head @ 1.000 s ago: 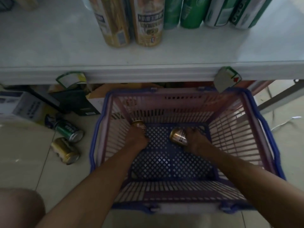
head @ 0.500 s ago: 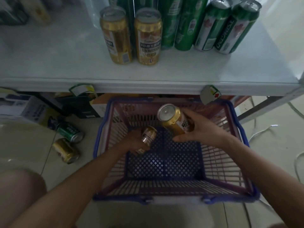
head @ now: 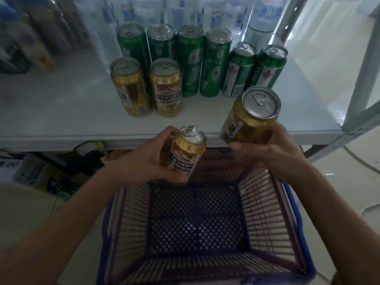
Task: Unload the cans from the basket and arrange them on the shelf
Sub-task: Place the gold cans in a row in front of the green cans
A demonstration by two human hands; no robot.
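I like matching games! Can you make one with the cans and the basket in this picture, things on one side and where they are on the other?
Things:
1. Gold metal can with the big silver top
2. Smaller gold metal can
3. Two upright gold cans
4. Pink and blue plastic basket

Places:
A. Standing on the white shelf
B. In the left hand
C. On the floor, no cans in it
D. In the right hand

Pairs: 1-D, 2-B, 3-A, 4-C
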